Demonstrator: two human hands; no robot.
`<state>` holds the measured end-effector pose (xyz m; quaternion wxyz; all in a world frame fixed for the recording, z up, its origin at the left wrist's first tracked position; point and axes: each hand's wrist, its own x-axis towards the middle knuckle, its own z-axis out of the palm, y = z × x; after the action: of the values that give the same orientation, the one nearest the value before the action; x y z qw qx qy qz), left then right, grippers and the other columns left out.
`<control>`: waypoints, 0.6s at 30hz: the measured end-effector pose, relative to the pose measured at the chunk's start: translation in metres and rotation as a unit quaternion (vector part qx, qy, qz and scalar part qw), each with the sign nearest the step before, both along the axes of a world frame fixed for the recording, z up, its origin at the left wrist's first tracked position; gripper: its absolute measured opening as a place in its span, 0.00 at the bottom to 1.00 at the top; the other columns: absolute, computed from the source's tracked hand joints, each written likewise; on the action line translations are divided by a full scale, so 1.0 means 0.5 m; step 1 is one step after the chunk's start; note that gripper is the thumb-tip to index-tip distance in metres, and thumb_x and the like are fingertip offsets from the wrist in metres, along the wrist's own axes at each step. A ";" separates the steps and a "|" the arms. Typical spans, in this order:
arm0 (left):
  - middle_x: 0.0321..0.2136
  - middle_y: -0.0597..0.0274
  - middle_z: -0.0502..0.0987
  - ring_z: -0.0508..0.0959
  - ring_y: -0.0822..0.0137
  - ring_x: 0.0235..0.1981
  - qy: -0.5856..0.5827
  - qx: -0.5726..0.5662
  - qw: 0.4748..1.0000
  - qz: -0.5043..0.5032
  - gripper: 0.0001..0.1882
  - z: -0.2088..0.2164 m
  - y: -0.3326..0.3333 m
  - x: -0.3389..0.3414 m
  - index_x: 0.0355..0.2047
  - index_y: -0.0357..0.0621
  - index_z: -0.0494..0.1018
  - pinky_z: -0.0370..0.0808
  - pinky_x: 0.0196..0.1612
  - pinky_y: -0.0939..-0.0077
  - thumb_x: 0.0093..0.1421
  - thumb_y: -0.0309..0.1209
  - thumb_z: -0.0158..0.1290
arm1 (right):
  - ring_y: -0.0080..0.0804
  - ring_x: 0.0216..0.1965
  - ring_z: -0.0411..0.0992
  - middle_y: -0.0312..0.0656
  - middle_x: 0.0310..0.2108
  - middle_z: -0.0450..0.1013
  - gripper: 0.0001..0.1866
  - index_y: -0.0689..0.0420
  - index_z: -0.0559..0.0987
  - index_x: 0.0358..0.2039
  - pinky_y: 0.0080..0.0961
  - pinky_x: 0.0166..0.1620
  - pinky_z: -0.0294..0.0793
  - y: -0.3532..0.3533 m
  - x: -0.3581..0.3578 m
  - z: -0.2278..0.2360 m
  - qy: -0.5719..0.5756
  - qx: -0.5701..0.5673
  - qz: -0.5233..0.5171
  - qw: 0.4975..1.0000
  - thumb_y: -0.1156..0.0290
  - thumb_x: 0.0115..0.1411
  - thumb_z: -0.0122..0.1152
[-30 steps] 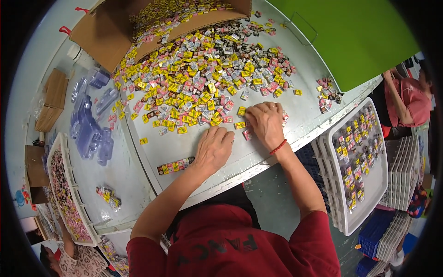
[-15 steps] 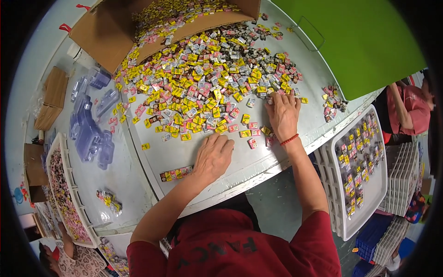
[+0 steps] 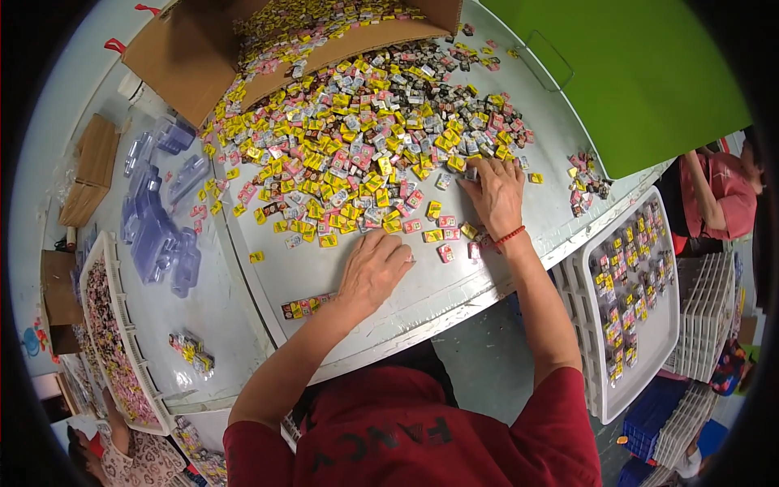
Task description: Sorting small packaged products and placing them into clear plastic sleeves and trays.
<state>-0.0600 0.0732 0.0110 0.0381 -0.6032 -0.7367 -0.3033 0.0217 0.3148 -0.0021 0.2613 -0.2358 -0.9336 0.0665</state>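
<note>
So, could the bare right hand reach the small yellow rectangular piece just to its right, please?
Probably yes: the right hand is close by, and nothing visible covers the yellow piece.

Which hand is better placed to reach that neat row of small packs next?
Probably the left hand: it is much closer to the row of small packs. The right hand is farther off, at the edge of the loose pile.

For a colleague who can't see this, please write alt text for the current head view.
The person's right hand is at the near edge of a pile of small, colourful pieces on a table; the left hand is further left. Behind, an open cardboard box holds more.
</note>
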 end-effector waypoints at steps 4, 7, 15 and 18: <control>0.34 0.61 0.72 0.71 0.60 0.41 0.006 0.003 1.000 -0.024 0.11 -0.004 -0.008 -0.011 0.33 0.42 0.74 0.70 0.43 0.65 0.48 0.26 0.60 | 0.43 0.45 0.70 0.41 0.36 0.74 0.16 0.52 0.77 0.40 0.44 0.56 0.61 0.000 0.006 0.010 -0.007 -0.008 0.016 1.000 0.69 0.49 0.67; 0.34 0.61 0.73 0.72 0.58 0.39 -0.002 0.007 1.000 -0.028 0.13 -0.010 -0.003 -0.023 0.35 0.41 0.74 0.71 0.41 0.65 0.48 0.25 0.61 | 0.43 0.44 0.71 0.43 0.35 0.75 0.15 0.53 0.77 0.40 0.46 0.55 0.61 0.017 0.014 0.008 -0.009 -0.001 0.022 1.000 0.70 0.49 0.66; 0.32 0.61 0.74 0.74 0.58 0.34 -0.030 0.051 0.998 0.016 0.12 -0.017 0.033 -0.026 0.35 0.41 0.74 0.71 0.35 0.66 0.49 0.27 0.62 | 0.35 0.28 0.74 0.42 0.28 0.74 0.15 0.57 0.77 0.39 0.29 0.33 0.74 -0.085 0.069 0.084 0.006 -0.186 0.101 0.977 0.70 0.50 0.69; 0.35 0.60 0.73 0.73 0.58 0.36 0.008 -0.023 0.999 0.026 0.13 -0.003 0.033 -0.015 0.36 0.39 0.73 0.72 0.39 0.66 0.49 0.26 0.59 | 0.41 0.30 0.74 0.44 0.28 0.74 0.15 0.56 0.77 0.37 0.33 0.33 0.74 -0.157 0.100 0.076 -0.058 -0.173 0.142 0.973 0.72 0.46 0.69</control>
<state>-0.0677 0.0899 0.0095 0.0378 -0.5866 -0.7589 -0.2802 0.0716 0.2364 0.0360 0.1503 -0.1454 -0.9455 0.2497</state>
